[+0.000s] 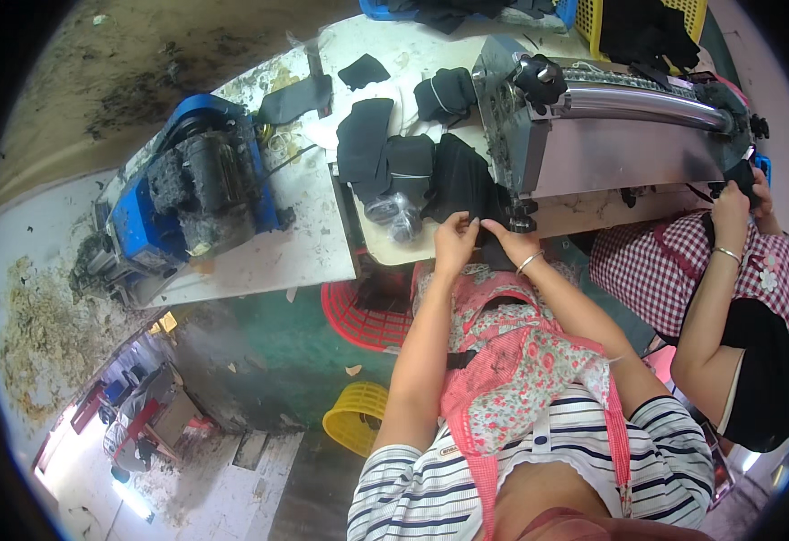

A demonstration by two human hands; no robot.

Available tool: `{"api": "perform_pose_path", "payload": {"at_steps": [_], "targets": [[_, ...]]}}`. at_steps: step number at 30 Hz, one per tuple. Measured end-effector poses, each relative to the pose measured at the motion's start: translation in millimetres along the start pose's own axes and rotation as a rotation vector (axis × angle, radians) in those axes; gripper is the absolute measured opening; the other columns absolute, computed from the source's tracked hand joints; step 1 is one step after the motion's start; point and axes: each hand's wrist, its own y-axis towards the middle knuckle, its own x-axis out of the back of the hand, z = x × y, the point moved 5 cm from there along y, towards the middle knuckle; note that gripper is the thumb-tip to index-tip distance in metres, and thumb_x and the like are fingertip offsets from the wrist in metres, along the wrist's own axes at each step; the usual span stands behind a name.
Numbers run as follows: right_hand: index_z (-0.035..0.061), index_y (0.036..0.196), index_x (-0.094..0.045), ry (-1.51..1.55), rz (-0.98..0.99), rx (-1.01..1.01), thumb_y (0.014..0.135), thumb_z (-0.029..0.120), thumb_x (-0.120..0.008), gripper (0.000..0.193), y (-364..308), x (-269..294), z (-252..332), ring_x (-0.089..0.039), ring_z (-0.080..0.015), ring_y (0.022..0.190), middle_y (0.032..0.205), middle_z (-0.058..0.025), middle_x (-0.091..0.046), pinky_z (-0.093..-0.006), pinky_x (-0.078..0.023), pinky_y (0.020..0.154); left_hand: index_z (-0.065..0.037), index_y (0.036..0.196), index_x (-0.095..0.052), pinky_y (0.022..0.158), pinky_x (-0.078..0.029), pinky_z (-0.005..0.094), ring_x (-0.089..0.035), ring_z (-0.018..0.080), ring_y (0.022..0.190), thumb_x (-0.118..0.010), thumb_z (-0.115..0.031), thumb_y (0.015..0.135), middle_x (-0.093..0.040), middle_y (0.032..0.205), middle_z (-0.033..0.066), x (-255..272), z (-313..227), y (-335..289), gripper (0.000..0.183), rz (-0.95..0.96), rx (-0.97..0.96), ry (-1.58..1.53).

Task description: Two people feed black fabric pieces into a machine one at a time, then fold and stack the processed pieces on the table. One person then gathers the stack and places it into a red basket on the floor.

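My left hand [456, 243] and my right hand [512, 243] are close together at the front edge of the table. Fingertips of both pinch the near end of a black, sock-like fabric piece [462, 176], which spreads away from me over the tabletop. Part of the fabric hangs down below my fingers, and its lower end is hard to make out. Left of it lie dark folded stacks of fabric [365, 140] and a banded bundle [410, 155]. Clear plastic-wrapped balls [396, 216] rest near my left hand.
A long metal machine [629, 144] with a shiny roller stands right of my hands. On the left is a blue, lint-covered motor unit [201, 189]. A red basket [354, 316] and a yellow basket [356, 417] are below the table. At right, a co-worker [719, 270] handles black fabric.
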Motion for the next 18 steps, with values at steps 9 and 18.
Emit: {"api": "perform_pose_path", "payload": {"at_steps": [9, 18], "targets": [[-0.0005, 0.082, -0.061, -0.093, 0.116, -0.104, 0.059, 0.046, -0.077, 0.054, 14.8, 1.5, -6.2, -0.063, -0.0270, 0.074, 0.079, -0.0155, -0.064, -0.0372, -0.049, 0.068, 0.000, 0.092, -0.062, 0.061, -0.044, 0.0209, -0.052, 0.0050, 0.067, -0.058, -0.027, 0.088, -0.058, 0.075, 0.0001, -6.5, 30.6, 8.9, 0.028, 0.244, 0.269, -0.207], [-0.0004, 0.076, -0.062, -0.059, 0.147, 0.034, 0.072, 0.028, -0.069, 0.030, 13.6, 16.2, 0.2, -0.064, -0.0284, 0.074, 0.073, -0.0171, -0.064, -0.0363, -0.048, 0.064, 0.003, 0.105, -0.055, 0.077, -0.046, 0.0319, -0.056, 0.0232, 0.087, -0.065, -0.010, 0.078, -0.057, 0.097, 0.0143, 6.9, -12.0, -0.1, 0.032, -0.057, -0.189, 0.182]]}}
